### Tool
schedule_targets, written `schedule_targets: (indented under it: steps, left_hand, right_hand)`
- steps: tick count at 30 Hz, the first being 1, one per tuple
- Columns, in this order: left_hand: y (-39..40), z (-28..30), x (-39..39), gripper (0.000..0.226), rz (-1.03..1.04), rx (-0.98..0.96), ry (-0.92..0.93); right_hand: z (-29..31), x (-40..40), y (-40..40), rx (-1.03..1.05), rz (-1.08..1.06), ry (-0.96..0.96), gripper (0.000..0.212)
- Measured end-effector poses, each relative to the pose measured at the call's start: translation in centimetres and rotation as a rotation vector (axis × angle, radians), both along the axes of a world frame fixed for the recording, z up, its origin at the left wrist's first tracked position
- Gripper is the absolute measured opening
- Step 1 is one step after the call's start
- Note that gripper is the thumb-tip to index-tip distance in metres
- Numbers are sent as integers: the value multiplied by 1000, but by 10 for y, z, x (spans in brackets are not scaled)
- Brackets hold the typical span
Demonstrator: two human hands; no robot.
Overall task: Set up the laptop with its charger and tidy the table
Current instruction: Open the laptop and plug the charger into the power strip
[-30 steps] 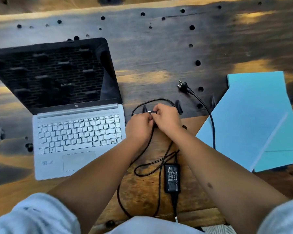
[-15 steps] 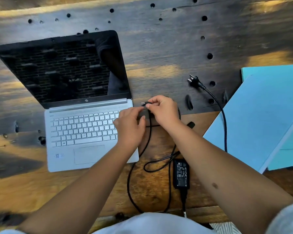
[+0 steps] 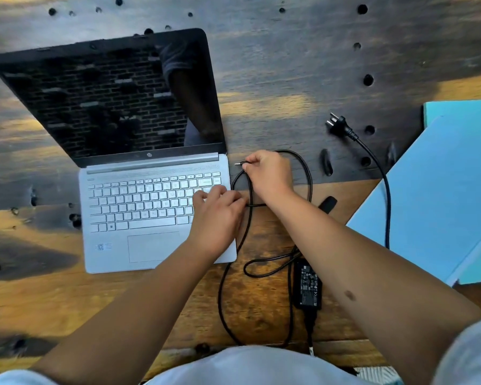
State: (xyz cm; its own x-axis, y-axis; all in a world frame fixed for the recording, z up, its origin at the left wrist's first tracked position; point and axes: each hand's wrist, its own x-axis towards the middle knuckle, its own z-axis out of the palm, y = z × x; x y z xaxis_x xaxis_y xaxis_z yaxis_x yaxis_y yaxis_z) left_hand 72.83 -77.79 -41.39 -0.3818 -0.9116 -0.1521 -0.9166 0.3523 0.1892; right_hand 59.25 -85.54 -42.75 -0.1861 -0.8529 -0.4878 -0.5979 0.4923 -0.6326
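Observation:
A silver laptop (image 3: 139,207) lies open on the wooden table (image 3: 275,79), its screen dark. My right hand (image 3: 270,173) pinches the charger's thin barrel plug (image 3: 240,163), whose tip points left at the laptop's right edge, a short gap away. My left hand (image 3: 220,215) rests flat on the laptop's right front corner, fingers over the keys. The black cable (image 3: 307,173) loops behind my right hand and runs down to the black power brick (image 3: 307,284). A second cable (image 3: 386,195) leads to the wall plug (image 3: 338,125), which lies loose on the table.
Light blue folders or sheets (image 3: 442,190) lie at the right, and the mains cable crosses their left edge. The tabletop has several dark round holes. A small black object (image 3: 328,204) sits just right of my right forearm. The table's near edge is against my body.
The hands have separated. My left hand moved left onto the laptop's corner. My right hand kept the barrel plug and moved it toward the laptop's right side. The view shifted right.

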Motion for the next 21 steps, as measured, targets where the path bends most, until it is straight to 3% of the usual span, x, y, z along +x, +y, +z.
schedule_targets:
  steps: [5, 9, 15, 21]
  left_hand:
    - [-1, 1, -12, 21, -2, 13, 19]
    - [-13, 1, -2, 17, 131, -33, 111]
    - [-28, -7, 13, 54, 220, 60, -31]
    - [-28, -12, 20, 61, 199, 73, -59]
  right_hand:
    - [3, 2, -4, 8, 52, 49, 20]
    - [4, 8, -7, 10, 86, 52, 19]
    - [3, 14, -7, 57, 54, 15, 17]
    - [4, 18, -12, 93, -44, -31, 10]
